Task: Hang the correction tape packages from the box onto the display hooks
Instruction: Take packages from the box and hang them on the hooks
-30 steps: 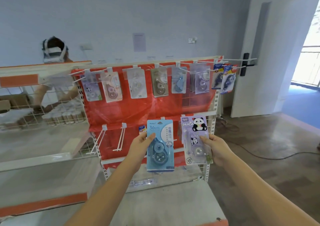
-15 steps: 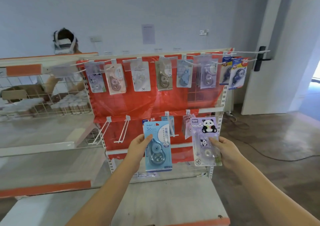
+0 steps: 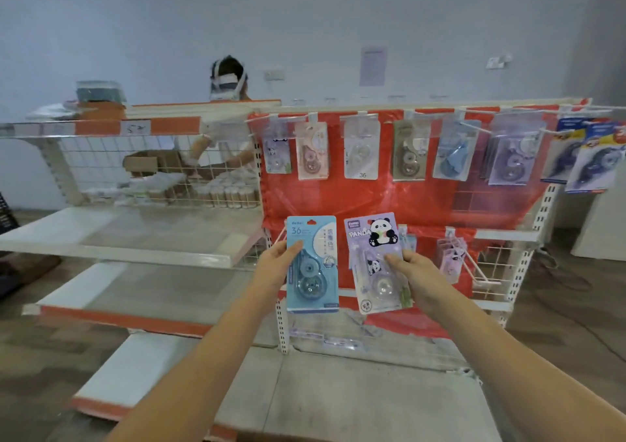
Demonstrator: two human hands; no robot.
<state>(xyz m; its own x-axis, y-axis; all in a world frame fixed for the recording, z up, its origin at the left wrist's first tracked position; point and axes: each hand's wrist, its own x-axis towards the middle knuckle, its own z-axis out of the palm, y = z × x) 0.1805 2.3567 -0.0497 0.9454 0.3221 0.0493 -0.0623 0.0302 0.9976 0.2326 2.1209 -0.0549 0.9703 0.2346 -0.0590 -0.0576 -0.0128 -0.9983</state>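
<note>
Two carded packs are held up side by side before the red-backed display rack [image 3: 399,201]: the left hand [image 3: 275,265] pinches a blue correction tape package [image 3: 312,263], the right hand [image 3: 415,274] pinches a lilac panda-printed correction tape package [image 3: 376,262], below the rack's top row of hung packs [image 3: 408,151].
</note>
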